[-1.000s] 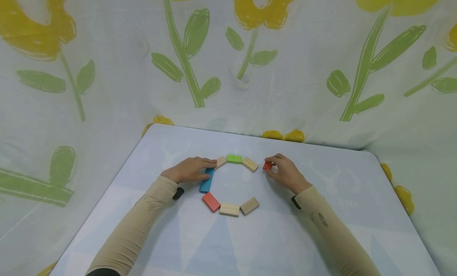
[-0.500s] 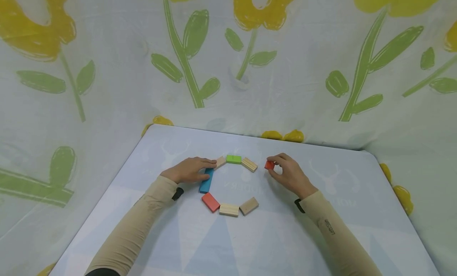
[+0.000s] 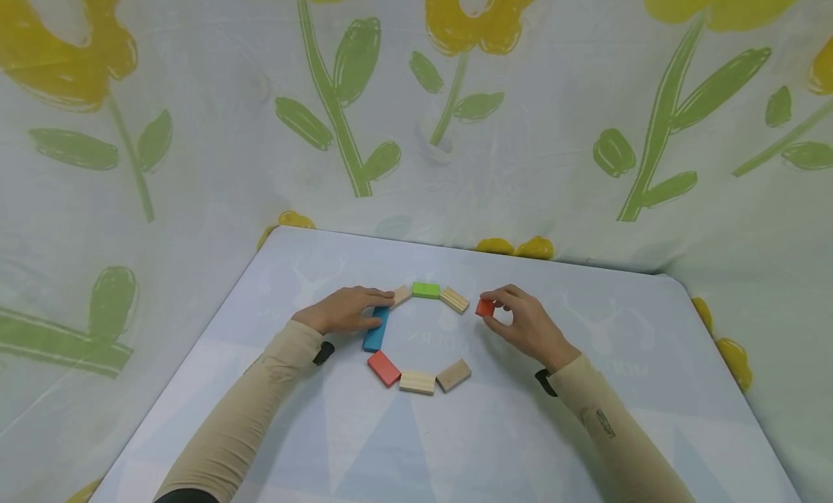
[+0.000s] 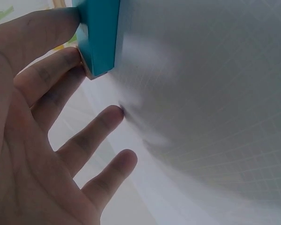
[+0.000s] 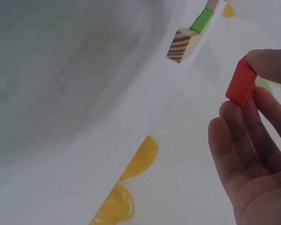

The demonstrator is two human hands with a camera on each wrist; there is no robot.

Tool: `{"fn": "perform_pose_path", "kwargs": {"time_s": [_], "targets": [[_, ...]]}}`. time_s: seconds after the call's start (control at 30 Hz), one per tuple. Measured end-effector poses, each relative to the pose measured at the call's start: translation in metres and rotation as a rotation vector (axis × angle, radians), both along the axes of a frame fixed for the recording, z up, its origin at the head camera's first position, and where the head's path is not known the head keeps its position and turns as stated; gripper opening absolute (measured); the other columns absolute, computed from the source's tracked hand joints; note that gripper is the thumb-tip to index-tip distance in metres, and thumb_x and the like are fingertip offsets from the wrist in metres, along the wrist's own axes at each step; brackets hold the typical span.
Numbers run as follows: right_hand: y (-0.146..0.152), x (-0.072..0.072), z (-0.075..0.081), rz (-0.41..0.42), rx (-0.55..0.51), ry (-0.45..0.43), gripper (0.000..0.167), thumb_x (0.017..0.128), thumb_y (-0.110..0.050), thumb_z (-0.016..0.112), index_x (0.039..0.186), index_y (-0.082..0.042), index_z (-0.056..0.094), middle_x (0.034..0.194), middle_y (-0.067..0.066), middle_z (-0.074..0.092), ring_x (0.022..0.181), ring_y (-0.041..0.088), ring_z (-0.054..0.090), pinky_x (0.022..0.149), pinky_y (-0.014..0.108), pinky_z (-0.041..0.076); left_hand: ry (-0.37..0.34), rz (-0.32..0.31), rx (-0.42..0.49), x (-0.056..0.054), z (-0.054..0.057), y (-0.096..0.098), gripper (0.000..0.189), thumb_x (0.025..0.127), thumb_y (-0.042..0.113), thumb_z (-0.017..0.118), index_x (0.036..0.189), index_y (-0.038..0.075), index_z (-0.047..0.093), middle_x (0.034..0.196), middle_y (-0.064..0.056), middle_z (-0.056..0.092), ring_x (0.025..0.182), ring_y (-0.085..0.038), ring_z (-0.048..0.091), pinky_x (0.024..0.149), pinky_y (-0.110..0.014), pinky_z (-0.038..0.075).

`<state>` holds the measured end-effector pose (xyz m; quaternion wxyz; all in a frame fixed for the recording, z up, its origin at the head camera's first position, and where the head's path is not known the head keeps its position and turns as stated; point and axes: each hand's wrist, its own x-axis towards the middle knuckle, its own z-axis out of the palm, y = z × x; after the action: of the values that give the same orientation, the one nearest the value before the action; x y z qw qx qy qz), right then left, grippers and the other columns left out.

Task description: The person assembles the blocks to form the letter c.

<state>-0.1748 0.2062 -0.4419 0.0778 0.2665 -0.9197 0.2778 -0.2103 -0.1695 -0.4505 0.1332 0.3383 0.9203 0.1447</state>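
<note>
My left hand (image 3: 341, 309) lies at the left of an open ring of blocks, its fingertips touching a blue block (image 3: 374, 338) and a pale wooden block (image 3: 403, 295). In the left wrist view the thumb rests against the blue block (image 4: 99, 37), fingers spread. A small orange-red block (image 5: 241, 83) is pinched between thumb and fingers of my right hand (image 3: 530, 328). It hovers just right of a striped wooden block (image 3: 455, 300). Beyond that lies a green block (image 3: 426, 290).
At the ring's near side are a red block (image 3: 384, 368), a light wooden block (image 3: 417, 382) and a tan block (image 3: 454, 375). The ring gapes on its right. Flower-printed cloth (image 3: 520, 163) surrounds the pale table (image 3: 586, 431) at the back and sides.
The right hand with the orange-red block drew slightly right, then came back left and a little nearer. The left hand and the blocks on the table stay where they were.
</note>
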Motion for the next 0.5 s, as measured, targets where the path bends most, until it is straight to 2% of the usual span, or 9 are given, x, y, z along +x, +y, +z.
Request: {"fn": "perform_pose_path", "kwargs": {"time_s": [0.23, 0.5], "targets": [[-0.004, 0.008, 0.001, 0.026, -0.025, -0.057, 0.041, 0.085, -0.009, 0.083, 0.124, -0.01, 0.069, 0.114, 0.001, 0.065, 0.1, 0.031, 0.064, 0.084, 0.045, 0.06, 0.001, 0.005, 0.001, 0.001, 0.001, 0.0, 0.052, 0.101, 0.027, 0.063, 0.15, 0.01, 0.052, 0.157, -0.003, 0.045, 0.143, -0.031, 0.042, 0.116, -0.05, 0.035], [-0.005, 0.014, -0.005, 0.081, -0.004, -0.042, 0.04, 0.085, -0.008, 0.083, 0.123, -0.01, 0.07, 0.111, 0.0, 0.065, 0.097, 0.025, 0.065, 0.083, 0.04, 0.06, 0.004, -0.004, 0.002, 0.001, 0.001, 0.0, 0.052, 0.101, 0.026, 0.062, 0.149, 0.01, 0.052, 0.157, -0.003, 0.044, 0.143, -0.032, 0.042, 0.116, -0.05, 0.035]]}}
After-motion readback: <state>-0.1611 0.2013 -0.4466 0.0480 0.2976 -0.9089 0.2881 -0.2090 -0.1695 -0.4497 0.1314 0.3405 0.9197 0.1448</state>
